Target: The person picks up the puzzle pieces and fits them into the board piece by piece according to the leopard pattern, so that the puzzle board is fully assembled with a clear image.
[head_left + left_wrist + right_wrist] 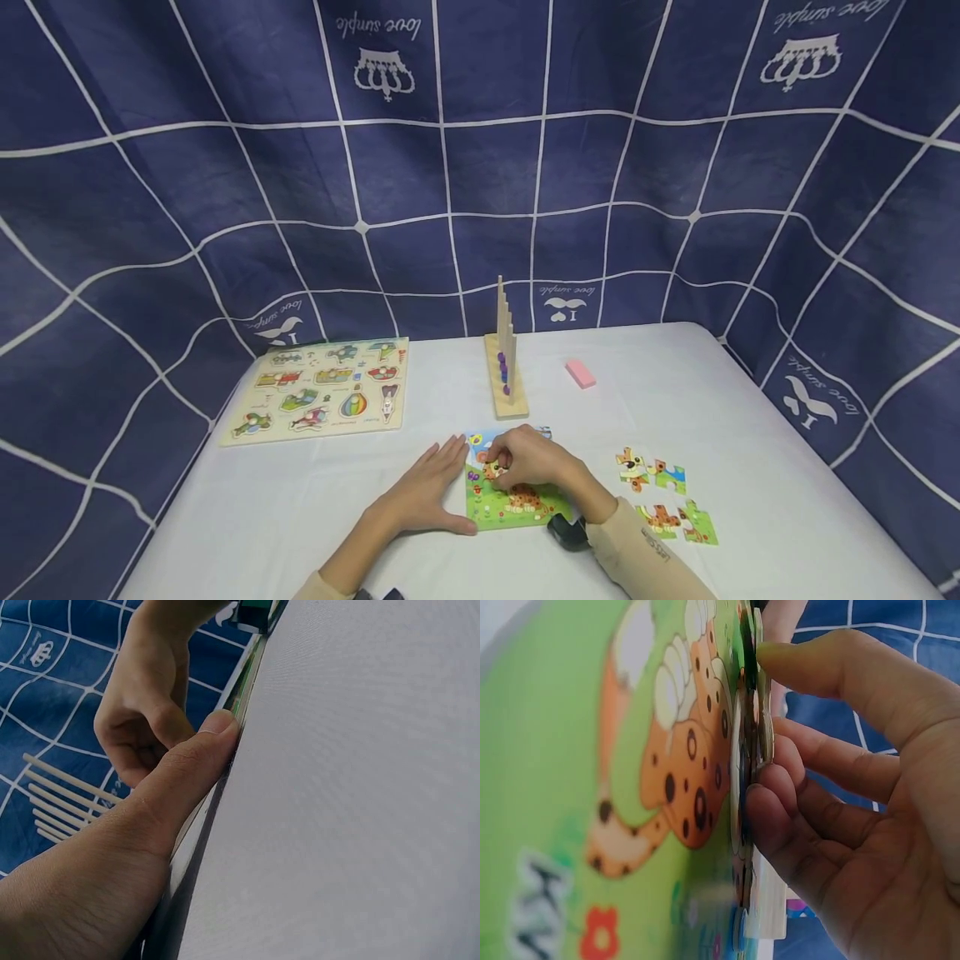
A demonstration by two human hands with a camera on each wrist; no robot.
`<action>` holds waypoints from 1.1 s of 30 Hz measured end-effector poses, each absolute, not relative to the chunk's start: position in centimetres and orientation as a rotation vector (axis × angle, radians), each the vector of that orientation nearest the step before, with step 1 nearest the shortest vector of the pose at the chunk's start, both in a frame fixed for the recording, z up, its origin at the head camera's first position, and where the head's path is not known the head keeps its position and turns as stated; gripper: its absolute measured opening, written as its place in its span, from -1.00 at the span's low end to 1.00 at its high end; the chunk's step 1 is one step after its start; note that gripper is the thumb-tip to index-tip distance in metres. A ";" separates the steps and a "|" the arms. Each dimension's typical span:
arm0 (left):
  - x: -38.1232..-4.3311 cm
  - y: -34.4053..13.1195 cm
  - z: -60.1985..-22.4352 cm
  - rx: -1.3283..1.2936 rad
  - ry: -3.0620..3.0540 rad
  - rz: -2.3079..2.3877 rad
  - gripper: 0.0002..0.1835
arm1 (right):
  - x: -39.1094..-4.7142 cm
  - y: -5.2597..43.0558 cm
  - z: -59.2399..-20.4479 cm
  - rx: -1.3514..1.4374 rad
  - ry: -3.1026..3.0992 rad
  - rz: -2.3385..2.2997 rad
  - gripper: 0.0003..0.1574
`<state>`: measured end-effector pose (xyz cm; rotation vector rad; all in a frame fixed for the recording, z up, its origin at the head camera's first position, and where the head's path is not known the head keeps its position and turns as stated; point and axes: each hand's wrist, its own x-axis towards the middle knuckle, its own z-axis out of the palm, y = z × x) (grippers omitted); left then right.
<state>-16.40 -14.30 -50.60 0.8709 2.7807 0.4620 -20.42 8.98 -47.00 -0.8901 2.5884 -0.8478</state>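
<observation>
A square jigsaw board with a spotted cartoon animal on green lies on the table in front of me. My left hand steadies it, straight fingers along its left edge and thumb at the near left corner. Over the board's upper middle, my right hand pinches a thin jigsaw piece between thumb and fingers, close against the picture. In the head view the hand covers most of that piece. Several loose jigsaw pieces lie to the right of the board, past the right forearm.
A wooden peg stand with upright rods and purple beads stands behind the board. To its right lies a pink block. A wooden vehicle puzzle board occupies the table's back left. Behind hangs a blue checked curtain.
</observation>
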 end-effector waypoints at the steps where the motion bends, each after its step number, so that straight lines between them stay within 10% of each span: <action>1: -16.4 -14.3 -50.6 0.870 2.780 0.465 0.36 | -20.4 9.0 -47.0 -0.892 2.585 -0.851 -0.69; 33: -16.5 -14.4 -50.8 0.905 2.808 0.457 0.36 | -20.1 8.9 -47.0 -0.902 2.634 -0.809 -0.80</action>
